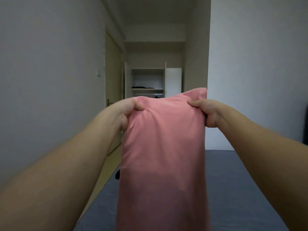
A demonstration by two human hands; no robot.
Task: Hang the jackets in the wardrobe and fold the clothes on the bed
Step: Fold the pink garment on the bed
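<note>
A pink garment hangs straight down in front of me as a long narrow panel above the bed with its grey-blue sheet. My left hand grips its top left corner, thumb on the near side. My right hand grips the top right corner the same way, and a bit of cloth sticks up above it. Both arms are stretched forward. At the end of the hallway an open white wardrobe shows shelves with dark folded clothes on one.
A closed door with a handle is on the left wall. A small dark item lies on the bed's left edge, partly hidden by the pink cloth. A dark object stands at the far right edge.
</note>
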